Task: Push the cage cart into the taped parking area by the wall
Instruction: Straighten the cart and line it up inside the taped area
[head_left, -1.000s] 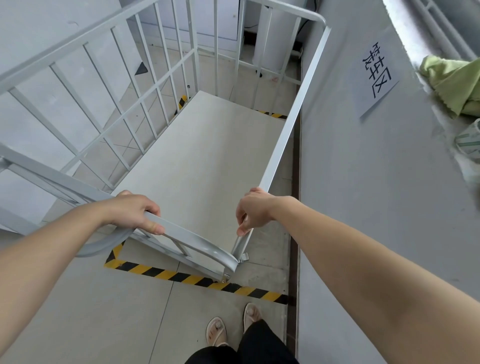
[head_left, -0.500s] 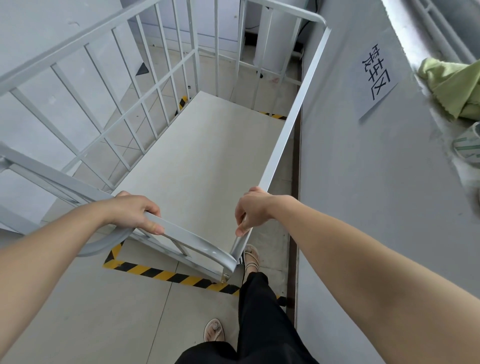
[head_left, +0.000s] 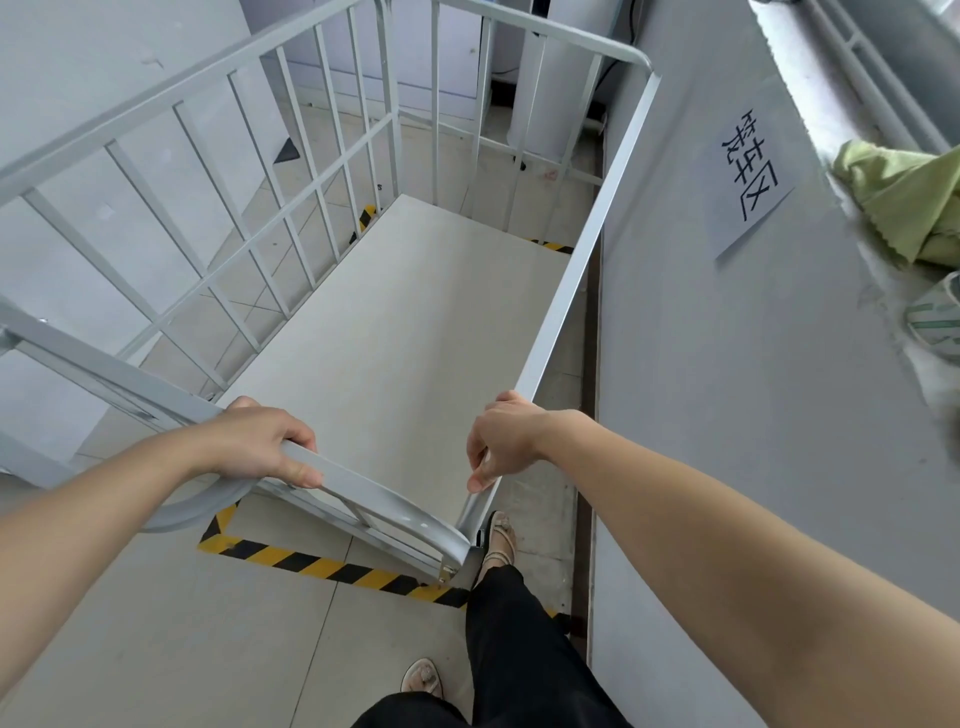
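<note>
Both your hands are on the cage cart (head_left: 405, 332). Your left hand (head_left: 254, 447) is wrapped over the near top rail (head_left: 374, 499), fingers curled round it, thumb side toward you. Your right hand (head_left: 501, 439) is closed on the right-side top rail (head_left: 582, 270) close to the near corner, fingertips pointing down along the bar. Can't tell how hard either grip is.

Cart pos: pale flat deck, barred side on the left, barred far end, open top. Its right side runs parallel to the grey wall (head_left: 727, 389), just beside it w/ a narrow floor gap and a dark strip at the wall base. Near end of the cart sits over the near line of yellow-black floor tape (head_left: 317, 564); the near-right corner hangs right above that tape. More tape shows thru the bars at the far left (head_left: 366, 217) and past the far-right edge of the deck (head_left: 553, 246), so most of the deck lies within the taped box.

Your right foot (head_left: 500, 538) in a sandal is fwd, touching or nearly touching the cart's near-right corner, inside the tape line; can't tell which. Left foot (head_left: 422, 675) is back, outside the tape. Black trouser leg (head_left: 519, 649) crosses the tape.

Paper sign (head_left: 753, 176) w/ black characters is stuck on the wall. Green cloth (head_left: 904, 202) lies on the ledge above.
</note>
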